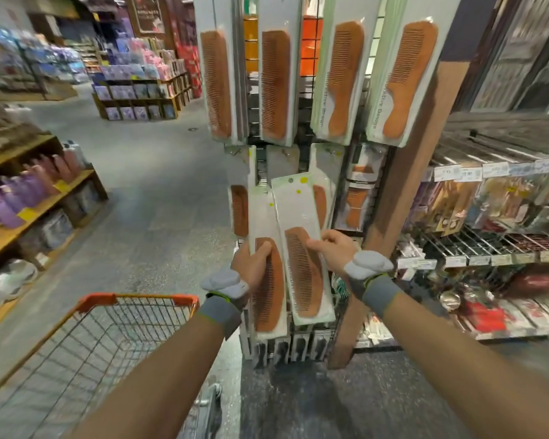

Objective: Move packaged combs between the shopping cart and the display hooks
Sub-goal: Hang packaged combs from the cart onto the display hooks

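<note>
Each of my hands holds one packaged brown comb in front of the display rack. My left hand [251, 264] grips the left pack [268, 289], thumb across the comb. My right hand [332, 251] pinches the right pack [301, 236], which leans left with its hang hole uppermost. Behind them more comb packs hang on the hooks: a top row [274, 87] of several and a lower row [240, 210] partly hidden by the held packs. The orange-rimmed wire shopping cart [86, 337] stands at lower left, below my left forearm; no packs show inside it.
A wooden post [403, 201] stands right of the rack, with wire shelves of small packaged goods [495, 217] beyond it. Wooden shelves with bottles [29, 198] line the left side of the aisle. A stacked product display [140, 90] stands farther down the grey floor.
</note>
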Motion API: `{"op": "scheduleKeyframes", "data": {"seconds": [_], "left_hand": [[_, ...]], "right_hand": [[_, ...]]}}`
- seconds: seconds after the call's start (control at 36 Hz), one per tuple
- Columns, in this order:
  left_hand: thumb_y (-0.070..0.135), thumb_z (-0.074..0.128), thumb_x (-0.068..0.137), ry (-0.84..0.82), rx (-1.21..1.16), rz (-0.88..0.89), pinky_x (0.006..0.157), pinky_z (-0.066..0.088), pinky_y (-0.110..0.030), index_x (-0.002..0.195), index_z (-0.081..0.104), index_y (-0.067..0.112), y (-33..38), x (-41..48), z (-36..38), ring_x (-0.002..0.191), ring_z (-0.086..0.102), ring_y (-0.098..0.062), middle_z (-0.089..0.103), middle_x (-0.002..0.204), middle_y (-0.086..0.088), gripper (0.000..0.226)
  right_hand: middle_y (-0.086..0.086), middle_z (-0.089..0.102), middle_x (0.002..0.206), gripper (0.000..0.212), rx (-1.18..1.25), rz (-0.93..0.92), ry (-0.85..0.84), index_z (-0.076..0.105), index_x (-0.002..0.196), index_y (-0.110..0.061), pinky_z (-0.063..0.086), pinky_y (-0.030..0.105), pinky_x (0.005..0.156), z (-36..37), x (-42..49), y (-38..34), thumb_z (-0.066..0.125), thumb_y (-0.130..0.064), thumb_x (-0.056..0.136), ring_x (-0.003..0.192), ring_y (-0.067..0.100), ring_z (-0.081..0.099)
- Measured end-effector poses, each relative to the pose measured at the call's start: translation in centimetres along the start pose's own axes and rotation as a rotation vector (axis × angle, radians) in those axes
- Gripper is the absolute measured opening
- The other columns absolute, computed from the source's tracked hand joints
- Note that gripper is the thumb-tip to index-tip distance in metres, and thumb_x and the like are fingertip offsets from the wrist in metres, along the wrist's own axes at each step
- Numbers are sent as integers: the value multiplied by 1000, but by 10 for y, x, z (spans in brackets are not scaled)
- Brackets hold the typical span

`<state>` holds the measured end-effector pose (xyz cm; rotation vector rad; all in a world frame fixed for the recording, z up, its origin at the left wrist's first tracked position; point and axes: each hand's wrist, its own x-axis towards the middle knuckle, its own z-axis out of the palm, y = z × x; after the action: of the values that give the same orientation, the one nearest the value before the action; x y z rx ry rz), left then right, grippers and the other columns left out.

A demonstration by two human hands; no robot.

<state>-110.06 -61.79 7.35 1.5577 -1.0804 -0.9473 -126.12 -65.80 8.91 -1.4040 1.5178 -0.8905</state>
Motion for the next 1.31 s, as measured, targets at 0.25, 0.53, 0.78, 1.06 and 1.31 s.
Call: {"op": "scheduleKeyframes", "data": {"seconds": [0.25,0.53,0.78,1.06,1.31], "left_hand": [[27,54,95,68,19,-75,88,50,-36,103,59,20,-3,15,-19,98,63,-27,67,107,-8,12],[30,55,93,124,27,-111,93,50,-43,106,62,16,6,39,-17,97,64,-29,68,104,-9,21],[28,55,94,115,-13,-126,93,51,-44,112,62,15,6,52,-16,97,65,-27,68,106,-9,23],[29,56,94,121,-45,-120,84,51,-34,107,60,17,9,63,-15,92,65,-24,68,102,-6,18],[25,55,94,132,-80,-89,66,45,-25,95,59,24,11,69,-16,77,60,-11,64,84,5,4]], "right_hand": [[10,60,94,26,112,1,-53,55,114,-10,47,27,68,27,21,-15,58,-23,92,82,21,57],[6,65,103,31,81,-11,-18,54,117,-11,45,25,57,25,54,-23,57,-29,92,84,23,62],[14,66,100,11,7,-29,-83,52,96,-17,52,45,89,29,75,-26,56,-27,92,93,31,64],[13,68,105,17,-5,-34,-138,55,100,-16,49,50,93,26,86,-27,57,-30,91,97,31,64],[9,65,117,35,12,-67,-193,55,122,-10,48,44,97,25,81,-23,56,-30,93,106,27,62]]}}
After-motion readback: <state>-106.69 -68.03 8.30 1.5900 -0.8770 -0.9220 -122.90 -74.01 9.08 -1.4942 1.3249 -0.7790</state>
